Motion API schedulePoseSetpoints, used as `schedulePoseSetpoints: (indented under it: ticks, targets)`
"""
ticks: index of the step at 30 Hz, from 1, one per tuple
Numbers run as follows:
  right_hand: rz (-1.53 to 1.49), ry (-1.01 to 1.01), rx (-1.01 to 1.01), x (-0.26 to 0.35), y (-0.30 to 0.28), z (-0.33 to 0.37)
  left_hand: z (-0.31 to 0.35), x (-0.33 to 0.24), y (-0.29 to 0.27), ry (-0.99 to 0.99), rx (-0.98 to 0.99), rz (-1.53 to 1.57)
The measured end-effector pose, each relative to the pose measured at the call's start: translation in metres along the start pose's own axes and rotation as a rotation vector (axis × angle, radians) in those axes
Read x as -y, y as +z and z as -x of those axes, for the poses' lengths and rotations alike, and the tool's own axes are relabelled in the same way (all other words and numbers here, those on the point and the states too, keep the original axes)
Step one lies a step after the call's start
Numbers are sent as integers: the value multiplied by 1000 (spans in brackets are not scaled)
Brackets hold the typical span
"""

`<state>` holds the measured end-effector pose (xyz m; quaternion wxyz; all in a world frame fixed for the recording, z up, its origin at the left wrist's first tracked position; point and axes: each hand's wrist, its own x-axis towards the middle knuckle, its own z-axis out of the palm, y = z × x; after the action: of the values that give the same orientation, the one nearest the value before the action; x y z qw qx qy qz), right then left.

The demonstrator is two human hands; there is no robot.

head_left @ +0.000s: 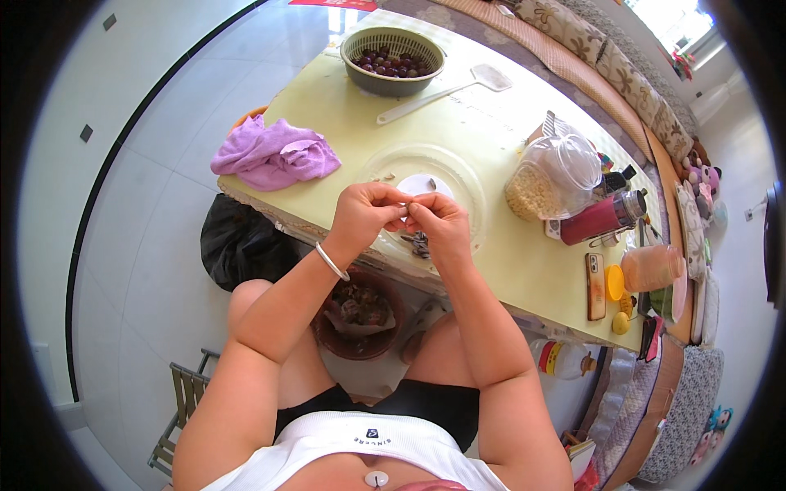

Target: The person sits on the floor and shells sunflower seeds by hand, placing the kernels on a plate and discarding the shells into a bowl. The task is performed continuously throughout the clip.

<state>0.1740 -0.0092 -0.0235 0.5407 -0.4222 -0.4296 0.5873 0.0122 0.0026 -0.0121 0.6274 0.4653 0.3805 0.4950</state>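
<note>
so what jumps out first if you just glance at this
Both hands meet at the middle of the picture, the left hand and right hand pinching something small between their fingers over a clear plate on the pale yellow table. At the table's left end lies a crumpled purple cloth; at the far end stands a green basket of dark round fruit.

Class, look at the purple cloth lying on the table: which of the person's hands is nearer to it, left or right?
Left. The left hand is raised just right of the purple cloth, apart from it. The right hand meets the left at the fingertips, on its far side from the cloth.
</note>
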Motion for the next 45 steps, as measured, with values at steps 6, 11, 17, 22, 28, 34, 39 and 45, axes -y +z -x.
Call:
schedulePoseSetpoints:
  ticks: [6, 11, 17, 22, 28, 34, 39, 45]
  targets:
    - [-105, 95, -1, 2, 1, 0, 0, 0, 1, 29, -33, -85]
    - [-347, 127, -15, 2, -4, -4, -7, 0, -6, 208, -140, -341]
    - [-517, 188, 61, 3, -20, -9, -16, -3, -27, 415, -214, -834]
    - [-475, 200, 113, 9, -20, -8, -19, 2, -35, 543, -204, -919]
    - [28, 362, 351, 42, -4, 26, 6, -65, -28, 44, 276, -587]
    - [653, 63, 1078, 48, 17, 63, 23, -86, -37, -111, 857, -806]
    - [707, 156, 1011, 48, 9, 51, 15, -79, -37, -119, 559, -852]
    - [758, 22, 167, 32, -10, 17, -7, -29, -40, 362, 8, -1054]
